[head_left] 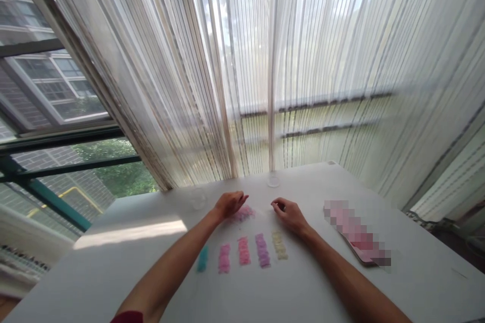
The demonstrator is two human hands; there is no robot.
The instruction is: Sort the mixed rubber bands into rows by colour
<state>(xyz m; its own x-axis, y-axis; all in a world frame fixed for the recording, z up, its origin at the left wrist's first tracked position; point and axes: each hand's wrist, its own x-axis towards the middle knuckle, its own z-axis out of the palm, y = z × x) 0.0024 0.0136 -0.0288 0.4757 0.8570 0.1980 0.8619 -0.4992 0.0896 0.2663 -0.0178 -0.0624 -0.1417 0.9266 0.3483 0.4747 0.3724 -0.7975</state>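
My left hand (pixel 228 204) is over a small loose pile of pink and purplish bits (pixel 247 213), fingers curled together; anything in them is too small to make out. To its right, my right hand (pixel 288 213) rests low above the white table (pixel 166 282), with thumb and fingers bent into a pinch whose content I cannot see. Nearer to me lies a row of small coloured groups of bits: teal (pixel 202 259), pink (pixel 224 258), coral (pixel 244 251), purple (pixel 262 251) and pale yellow (pixel 280 245). What the bits are is too blurred to tell.
A clear round dish or lid (pixel 273 180) lies by the far edge, and another faint clear item (pixel 197 197) is left of it. On the right is a flat pink object (pixel 356 234), partly pixelated. Sheer striped curtains (pixel 303 60) hang behind the table.
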